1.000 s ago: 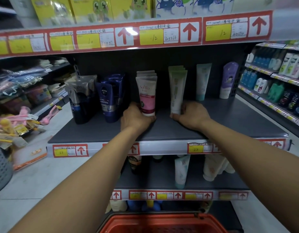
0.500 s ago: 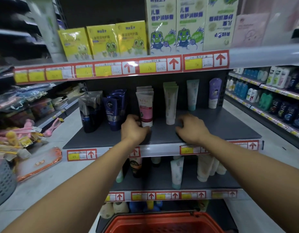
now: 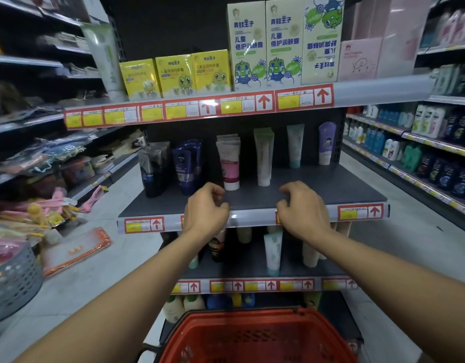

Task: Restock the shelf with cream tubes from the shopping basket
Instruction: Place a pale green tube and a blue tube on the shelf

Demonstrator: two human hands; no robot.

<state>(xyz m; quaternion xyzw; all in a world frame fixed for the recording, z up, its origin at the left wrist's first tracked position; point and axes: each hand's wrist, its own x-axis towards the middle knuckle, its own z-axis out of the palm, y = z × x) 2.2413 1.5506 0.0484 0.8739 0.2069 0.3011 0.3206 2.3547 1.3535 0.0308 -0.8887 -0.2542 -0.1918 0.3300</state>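
Left hand [image 3: 206, 208], right hand [image 3: 303, 209]: loosely curled, empty | white-and-pink soft plastic cream tube [image 3: 230, 163]: light, squashy, so you should grip mid-body | red plastic shopping basket [image 3: 257, 339]: below.

On the dark grey middle shelf [image 3: 331, 187] stand six groups of tubes: grey-capped dark tubes [image 3: 153, 169], navy blue tubes [image 3: 185, 166], white-and-pink tubes [image 3: 230, 163], pale green tubes [image 3: 263, 155], one teal-white tube [image 3: 295, 145] and one lilac bottle [image 3: 327, 142]. Each stacked row holds perhaps three or four. Above sit three yellow boxes [image 3: 175, 76] and three tall cream boxes [image 3: 283, 43]; below, one red plastic basket [image 3: 257, 336].
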